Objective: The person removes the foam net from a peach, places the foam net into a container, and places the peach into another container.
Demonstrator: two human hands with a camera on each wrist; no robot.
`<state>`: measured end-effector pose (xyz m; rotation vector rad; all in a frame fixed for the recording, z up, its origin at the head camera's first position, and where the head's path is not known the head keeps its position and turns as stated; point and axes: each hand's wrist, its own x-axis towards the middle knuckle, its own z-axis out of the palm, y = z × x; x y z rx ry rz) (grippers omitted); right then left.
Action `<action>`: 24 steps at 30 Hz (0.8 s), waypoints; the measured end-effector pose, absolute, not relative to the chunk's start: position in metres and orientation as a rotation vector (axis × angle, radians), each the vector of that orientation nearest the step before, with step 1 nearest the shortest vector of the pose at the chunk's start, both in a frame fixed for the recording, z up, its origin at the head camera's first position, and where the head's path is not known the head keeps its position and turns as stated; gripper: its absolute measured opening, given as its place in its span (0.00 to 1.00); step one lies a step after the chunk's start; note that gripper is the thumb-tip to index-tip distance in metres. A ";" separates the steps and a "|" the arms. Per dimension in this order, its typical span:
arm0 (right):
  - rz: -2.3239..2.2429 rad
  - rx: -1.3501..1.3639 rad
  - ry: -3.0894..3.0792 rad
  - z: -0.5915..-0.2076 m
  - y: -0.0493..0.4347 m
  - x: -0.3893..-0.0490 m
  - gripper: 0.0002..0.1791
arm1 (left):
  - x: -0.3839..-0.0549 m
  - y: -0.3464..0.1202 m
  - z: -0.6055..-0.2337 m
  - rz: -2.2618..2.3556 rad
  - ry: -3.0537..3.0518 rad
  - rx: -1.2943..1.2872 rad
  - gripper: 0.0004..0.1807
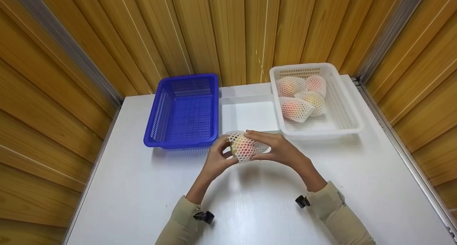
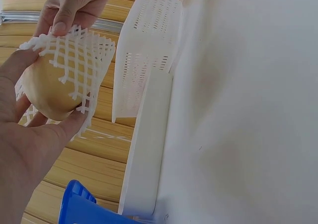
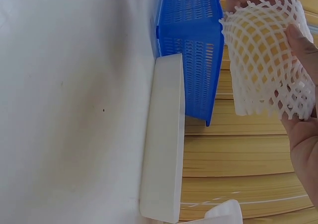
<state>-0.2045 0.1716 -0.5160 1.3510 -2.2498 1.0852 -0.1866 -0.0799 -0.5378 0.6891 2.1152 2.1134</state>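
One fruit is gripped by the left hand, its foam net held by the right hand; blue basket at ten o'clock, white basket at two.

The fruit looks smooth-skinned under matt foam netting. The left blue basket and right white basket are smooth, faintly glossy plastic; the tabletop smooth, glossy; far panels wood-grained; the sleeves matt cloth; the far-right post dull metal.

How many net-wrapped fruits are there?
5 visible: one fruit between the left hand and right hand; four fruits inside the white basket, two toward the back, two nearer. Others could be hidden underneath.
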 end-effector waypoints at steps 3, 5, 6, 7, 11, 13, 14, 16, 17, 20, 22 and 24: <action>1.073 1.348 -2.237 -0.516 0.172 -0.205 0.39 | -0.187 -0.080 -0.538 2.118 2.113 0.683 0.35; 1.066 1.346 -2.234 -0.517 0.173 -0.205 0.39 | -0.186 -0.080 -0.537 2.119 2.112 0.676 0.35; 1.064 1.347 -2.233 -0.517 0.173 -0.206 0.40 | -0.186 -0.080 -0.537 2.121 2.109 0.673 0.35; 1.062 1.349 -2.234 -0.517 0.174 -0.206 0.40 | -0.186 -0.081 -0.537 2.124 2.106 0.668 0.35; 1.041 1.358 -2.245 -0.517 0.175 -0.207 0.39 | -0.186 -0.081 -0.537 2.126 2.099 0.640 0.35; 1.032 1.361 -2.247 -0.517 0.176 -0.207 0.38 | -0.187 -0.081 -0.537 2.119 2.104 0.627 0.36; 1.028 1.361 -2.245 -0.517 0.176 -0.207 0.38 | -0.187 -0.081 -0.536 2.114 2.108 0.622 0.36; 1.025 1.361 -2.238 -0.516 0.176 -0.206 0.37 | -0.186 -0.081 -0.534 2.105 2.119 0.618 0.36; 1.030 1.359 -2.231 -0.516 0.177 -0.206 0.37 | -0.185 -0.081 -0.531 2.100 2.123 0.620 0.36; 1.045 1.343 -2.218 -0.515 0.177 -0.205 0.35 | -0.180 -0.081 -0.521 2.110 2.119 0.635 0.35; 1.069 1.327 -2.210 -0.515 0.177 -0.205 0.33 | -0.176 -0.081 -0.514 2.118 2.116 0.641 0.34; 1.081 1.313 -2.206 -0.515 0.177 -0.204 0.32 | -0.174 -0.082 -0.510 2.130 2.109 0.640 0.34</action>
